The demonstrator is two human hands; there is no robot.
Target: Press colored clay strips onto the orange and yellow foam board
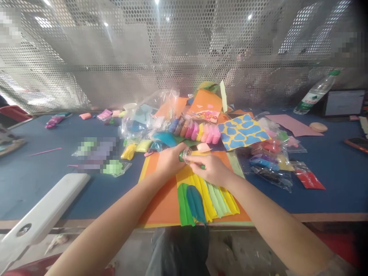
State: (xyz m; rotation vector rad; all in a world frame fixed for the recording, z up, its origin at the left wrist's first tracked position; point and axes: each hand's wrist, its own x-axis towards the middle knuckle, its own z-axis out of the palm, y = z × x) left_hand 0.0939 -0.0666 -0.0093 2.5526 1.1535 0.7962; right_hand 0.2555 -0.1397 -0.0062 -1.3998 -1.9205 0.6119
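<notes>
My left hand (173, 158) is closed round a small clear plastic packet (186, 153) with green clay showing in it. The fingers of my right hand (211, 168) pinch the near side of this packet, and a bit of green clay (202, 167) shows at its fingertips. Both hands meet above an orange sheet (161, 203). Just below them lies a yellow sheet (184, 177) covered with ridged strips of yellow and pale green clay. At its lower left are a green clay patch (185, 205) and a teal clay patch (195, 203).
Behind the hands lie a row of coloured clay blocks (195, 131) and a yellow card with blue patches (244, 131). Bagged clay (267, 163) and a red packet (309, 175) are at right. A water bottle (316, 94) leans by a dark-framed screen (345, 102). A white bar (48, 207) crosses the left edge.
</notes>
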